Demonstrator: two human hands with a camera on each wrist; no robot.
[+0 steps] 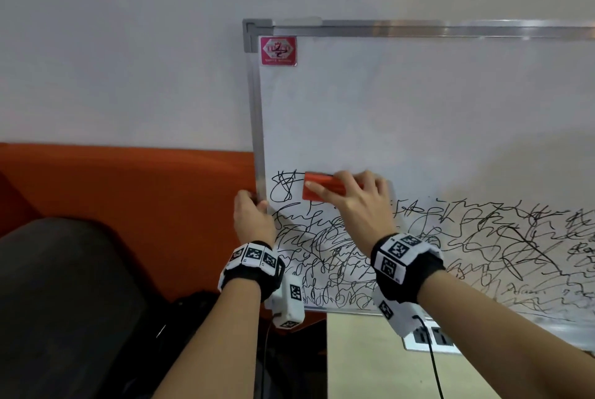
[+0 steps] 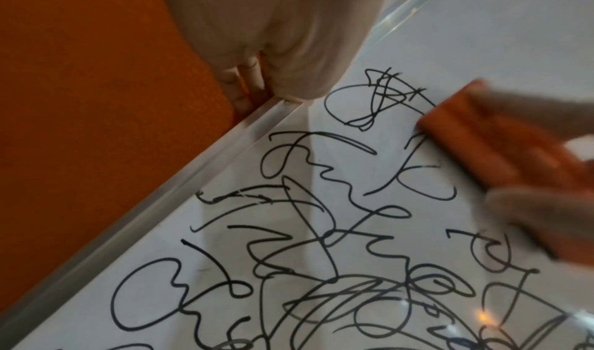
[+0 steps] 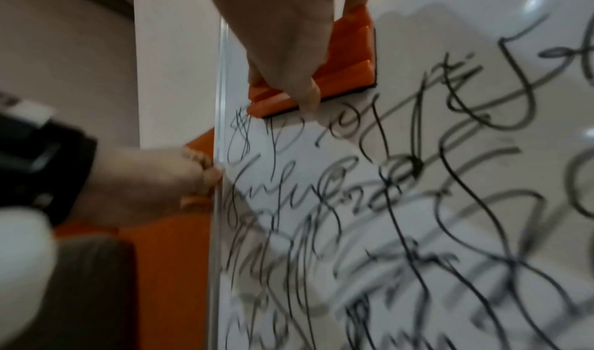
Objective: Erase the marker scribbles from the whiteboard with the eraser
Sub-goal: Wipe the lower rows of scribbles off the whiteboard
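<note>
Orange eraser (image 1: 317,187), pressed flat on whiteboard (image 1: 418,109) near its left frame, my right hand (image 1: 357,202) gripping it; black scribbles (image 1: 418,237) below; my left hand (image 1: 252,215) clasps the frame edge. Orange sofa back (image 1: 128,189) behind, socket strip (image 1: 431,337) beneath.
Left wrist: my fingers (image 2: 244,83) curl behind the frame; eraser (image 2: 482,137) blurred.
Right wrist: thumb and fingers pinch the eraser (image 3: 350,58), black felt against the board.

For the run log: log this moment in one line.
right hand grips eraser on whiteboard | left hand holds frame | scribbles remain
</note>
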